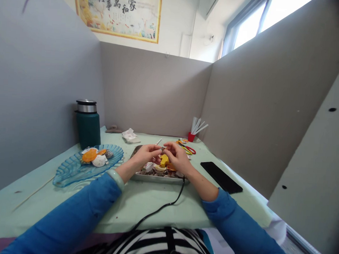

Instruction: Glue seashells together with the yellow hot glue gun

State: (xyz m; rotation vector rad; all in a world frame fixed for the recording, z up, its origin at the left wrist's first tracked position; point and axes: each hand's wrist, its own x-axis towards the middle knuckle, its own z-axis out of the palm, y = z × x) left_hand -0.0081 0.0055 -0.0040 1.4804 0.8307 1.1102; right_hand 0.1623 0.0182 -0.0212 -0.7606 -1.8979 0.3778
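Hands [148, 154] — close together, above tray [155, 178].

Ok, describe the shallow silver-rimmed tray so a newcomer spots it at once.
On the pale green-covered table, find the bare left hand and right hand. Beneath them sits the tray, holding shells. Its straight front rim distinguishes it from the scalloped, translucent blue plate.

Blue sleeves [71, 209], pale bangle [116, 179], striped garment [147, 247], seemingly a black strap [169, 237]

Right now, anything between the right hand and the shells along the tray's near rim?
Yes: a yellow tool in the middle of the tray, below the right hand and above the shells in this view.
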